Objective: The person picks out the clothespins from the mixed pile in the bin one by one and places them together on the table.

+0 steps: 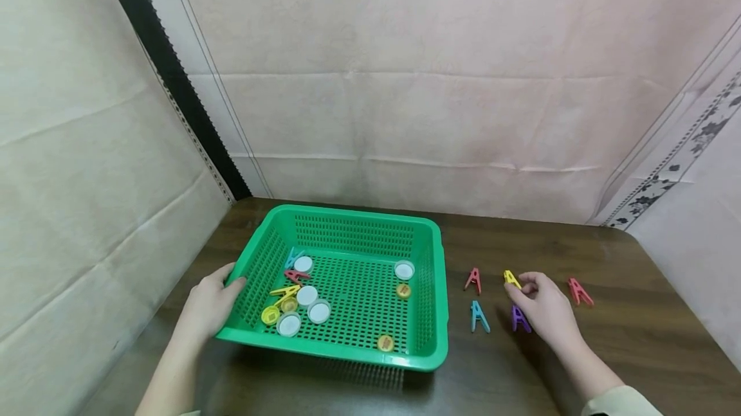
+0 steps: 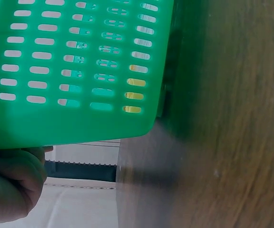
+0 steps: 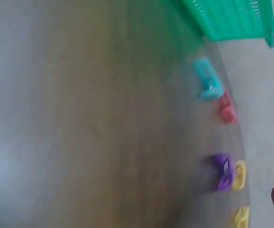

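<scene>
My left hand (image 1: 210, 303) grips the left rim of a green plastic basket (image 1: 442, 313), thumb over the edge. Inside lie a blue clothespin (image 1: 293, 256), a red clothespin (image 1: 296, 276), a yellow clothespin (image 1: 286, 291), several white round caps (image 1: 289, 324) and several yellow caps (image 1: 270, 315). To the basket's right, my right hand (image 1: 544, 310) hovers over the table, fingers loosely bent and apparently holding nothing. Its fingertips overlap a yellow clothespin (image 1: 511, 278) in the head view, and a purple clothespin (image 1: 520, 319) lies beside the thumb. Another yellow clothespin (image 3: 241, 218) shows in the right wrist view.
On the brown wooden table (image 1: 631, 345) lie a red clothespin (image 1: 473, 280) and a blue clothespin (image 1: 478, 317) beside the basket. Another red clothespin (image 1: 580, 292) is right of my right hand. A pale cloth (image 1: 405, 120) hangs behind the table and along its sides.
</scene>
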`<control>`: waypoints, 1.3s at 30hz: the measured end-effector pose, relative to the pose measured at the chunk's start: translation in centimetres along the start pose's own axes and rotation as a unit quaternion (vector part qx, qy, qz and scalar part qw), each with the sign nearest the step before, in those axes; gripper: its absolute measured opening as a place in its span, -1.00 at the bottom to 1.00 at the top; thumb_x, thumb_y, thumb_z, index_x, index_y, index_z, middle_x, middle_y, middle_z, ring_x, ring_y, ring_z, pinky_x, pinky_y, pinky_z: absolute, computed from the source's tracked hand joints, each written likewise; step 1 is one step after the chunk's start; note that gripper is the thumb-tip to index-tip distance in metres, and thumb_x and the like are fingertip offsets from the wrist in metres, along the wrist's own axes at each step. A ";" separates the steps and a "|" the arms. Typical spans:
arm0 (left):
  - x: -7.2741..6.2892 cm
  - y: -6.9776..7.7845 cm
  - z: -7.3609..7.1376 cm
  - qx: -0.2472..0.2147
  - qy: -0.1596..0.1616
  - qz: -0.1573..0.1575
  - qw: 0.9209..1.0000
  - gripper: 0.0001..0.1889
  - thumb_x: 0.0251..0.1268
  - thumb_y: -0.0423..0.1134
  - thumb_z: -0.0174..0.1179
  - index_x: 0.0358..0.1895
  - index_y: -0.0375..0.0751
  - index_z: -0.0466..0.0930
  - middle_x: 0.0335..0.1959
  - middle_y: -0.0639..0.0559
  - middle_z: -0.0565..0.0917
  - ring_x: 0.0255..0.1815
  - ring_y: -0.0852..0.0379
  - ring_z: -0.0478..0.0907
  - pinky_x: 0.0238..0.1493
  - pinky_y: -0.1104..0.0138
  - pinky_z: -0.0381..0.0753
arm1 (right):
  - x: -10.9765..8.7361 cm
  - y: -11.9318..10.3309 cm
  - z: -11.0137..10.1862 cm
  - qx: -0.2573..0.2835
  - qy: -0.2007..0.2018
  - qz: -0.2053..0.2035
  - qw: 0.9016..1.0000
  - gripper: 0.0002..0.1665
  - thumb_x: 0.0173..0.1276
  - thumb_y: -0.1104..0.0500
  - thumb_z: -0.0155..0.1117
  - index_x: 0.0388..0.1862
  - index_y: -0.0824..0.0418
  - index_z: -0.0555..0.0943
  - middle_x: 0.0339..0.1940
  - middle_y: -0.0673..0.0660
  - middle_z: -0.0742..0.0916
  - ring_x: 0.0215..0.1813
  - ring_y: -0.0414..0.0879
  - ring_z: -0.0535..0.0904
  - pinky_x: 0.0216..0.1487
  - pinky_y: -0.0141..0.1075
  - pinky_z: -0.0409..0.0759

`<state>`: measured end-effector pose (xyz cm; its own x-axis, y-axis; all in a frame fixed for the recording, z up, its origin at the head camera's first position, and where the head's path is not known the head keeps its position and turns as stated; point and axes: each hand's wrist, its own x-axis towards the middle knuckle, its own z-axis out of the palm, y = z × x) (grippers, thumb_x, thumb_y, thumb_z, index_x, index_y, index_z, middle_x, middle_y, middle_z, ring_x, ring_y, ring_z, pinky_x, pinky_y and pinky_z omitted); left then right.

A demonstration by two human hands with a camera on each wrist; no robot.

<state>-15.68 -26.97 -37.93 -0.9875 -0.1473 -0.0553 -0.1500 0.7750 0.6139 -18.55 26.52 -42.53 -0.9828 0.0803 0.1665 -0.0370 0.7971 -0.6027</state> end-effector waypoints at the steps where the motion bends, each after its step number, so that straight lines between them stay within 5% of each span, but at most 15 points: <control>1: 0.0 0.0 0.0 -0.001 0.001 0.001 1.000 -0.39 0.43 -0.02 -0.14 0.37 -0.40 0.17 -0.08 -0.28 0.55 -0.46 0.05 0.45 -0.46 0.26 0.38 | 0.3 -0.4 -0.1 0.000 -0.001 -0.006 1.000 -0.38 0.32 -0.13 0.18 -0.01 0.43 0.49 -0.34 0.14 0.58 -0.23 0.03 0.53 -0.34 -0.20 0.43; 13: 0.2 0.2 0.1 -0.006 -0.008 0.000 1.000 -0.38 0.44 -0.04 -0.14 0.39 -0.41 0.13 -0.05 -0.30 0.53 -0.50 0.06 0.43 -0.47 0.26 0.38 | 3.1 -5.9 0.0 0.058 -0.029 -0.052 0.997 -0.45 0.39 -0.10 0.10 0.08 0.34 0.48 -0.23 0.16 0.59 -0.10 0.07 0.52 -0.19 -0.11 0.47; 24: 0.2 0.3 -0.2 -0.002 -0.010 0.006 1.000 -0.36 0.45 0.00 -0.15 0.39 -0.42 0.12 0.02 -0.36 0.50 -0.44 0.05 0.45 -0.45 0.25 0.39 | 4.7 -11.0 0.8 0.076 -0.049 -0.104 0.990 -0.63 0.36 0.09 0.16 0.02 0.31 0.52 -0.23 0.14 0.56 -0.17 0.00 0.49 -0.20 -0.16 0.46; 39: 0.1 0.2 -0.2 -0.008 -0.008 0.001 1.000 -0.39 0.44 -0.03 -0.14 0.39 -0.39 0.15 -0.02 -0.32 0.52 -0.47 0.05 0.44 -0.46 0.26 0.39 | 6.6 -17.0 2.9 0.059 -0.111 -0.138 0.982 -0.52 0.35 0.02 0.18 0.15 0.25 0.49 -0.08 0.15 0.59 -0.10 0.00 0.50 -0.12 -0.10 0.48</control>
<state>-15.82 -26.97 -37.73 -0.9886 -0.1356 -0.0655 -0.1465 0.7653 0.6267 -24.97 11.81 -33.44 -0.9473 -0.2718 0.1695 -0.3150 0.6945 -0.6469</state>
